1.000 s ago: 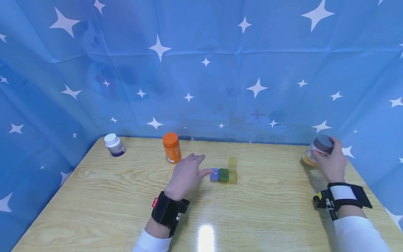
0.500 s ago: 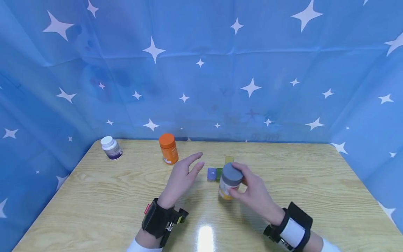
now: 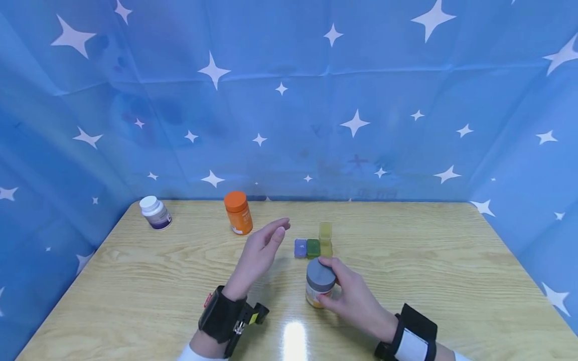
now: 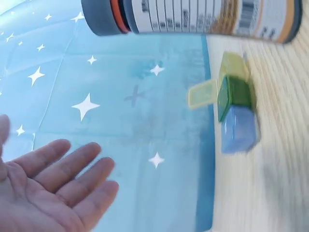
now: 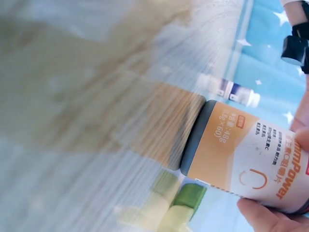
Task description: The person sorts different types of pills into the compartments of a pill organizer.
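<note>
In the head view my right hand grips a supplement bottle with a grey lid and a white-and-orange label, thumb and fingers around its upper part. The bottle stands nearly upright, low over the table; its label shows large in the right wrist view. Just beyond it sits a small pill box of blue, green and yellow compartments, its yellow lid raised. To the left, my left hand is held above the table with fingers extended, palm facing the bottle. The left wrist view shows its palm holding nothing.
An orange bottle stands toward the back, beyond my left hand. Farther left is a white-capped bottle with a purple band, near the table's back corner. A blue star-printed curtain closes off the wooden table behind.
My right hand has brought the grey-lidded bottle from the table's far right to the middle, then slightly nearer me. My left hand has drawn back from the pill box and turned its palm inward.
</note>
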`<state>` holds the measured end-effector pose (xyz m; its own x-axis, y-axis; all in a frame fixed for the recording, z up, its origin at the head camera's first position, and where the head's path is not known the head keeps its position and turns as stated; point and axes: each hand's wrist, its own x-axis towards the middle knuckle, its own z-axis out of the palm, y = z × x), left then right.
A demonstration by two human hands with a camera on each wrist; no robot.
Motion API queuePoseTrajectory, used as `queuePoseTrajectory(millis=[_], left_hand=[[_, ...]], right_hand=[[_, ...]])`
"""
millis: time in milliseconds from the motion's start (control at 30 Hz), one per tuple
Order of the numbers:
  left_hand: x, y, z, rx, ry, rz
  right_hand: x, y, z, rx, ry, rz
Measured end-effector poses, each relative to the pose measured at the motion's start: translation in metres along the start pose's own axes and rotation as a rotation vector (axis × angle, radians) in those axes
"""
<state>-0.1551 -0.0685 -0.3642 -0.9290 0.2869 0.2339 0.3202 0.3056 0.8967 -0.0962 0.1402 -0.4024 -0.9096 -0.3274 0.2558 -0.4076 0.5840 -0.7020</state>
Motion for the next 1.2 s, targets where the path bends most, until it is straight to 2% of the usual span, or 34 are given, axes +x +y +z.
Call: queuePoseTrajectory(millis=[133, 233, 333, 433, 500, 567, 733, 933, 1133, 1200], left_hand=[[-0.001, -0.001, 0.006, -0.187, -0.146, 0.067], [-0.002, -0.006, 0.017, -0.25, -0.293, 0.104], [-0.006, -0.012, 0.032, -0.244, -0.41, 0.076], [-0.011, -0.018, 0.047, -0.279, -0.472, 0.009], [-0.014, -0.021, 0.056, -0.32, -0.461, -0.03], [-0.016, -0.023, 0.063, -0.339, -0.411, -0.041], [-0.017, -0.026, 0.074, -0.26, -0.274, -0.049], [-0.017, -0.023, 0.075, -0.242, -0.238, -0.067], [-0.018, -0.019, 0.076, -0.228, -0.214, -0.084], [-0.018, -0.017, 0.076, -0.226, -0.212, -0.083]], right_hand=[[0.0, 0.002, 0.001, -0.005, 0.003, -0.037], [-0.001, 0.004, 0.002, -0.008, 0.013, -0.082], [0.0, 0.006, 0.003, -0.014, 0.026, -0.121], [-0.001, 0.008, 0.003, -0.024, 0.033, -0.138], [-0.001, 0.008, 0.003, -0.032, 0.03, -0.131], [-0.001, 0.008, 0.004, -0.033, 0.023, -0.12], [0.0, 0.007, 0.003, -0.051, 0.027, -0.126], [0.002, 0.004, 0.001, -0.107, 0.052, -0.154], [0.0, -0.002, -0.015, -0.071, -0.084, -0.058], [-0.003, -0.004, -0.024, -0.085, -0.097, -0.039]])
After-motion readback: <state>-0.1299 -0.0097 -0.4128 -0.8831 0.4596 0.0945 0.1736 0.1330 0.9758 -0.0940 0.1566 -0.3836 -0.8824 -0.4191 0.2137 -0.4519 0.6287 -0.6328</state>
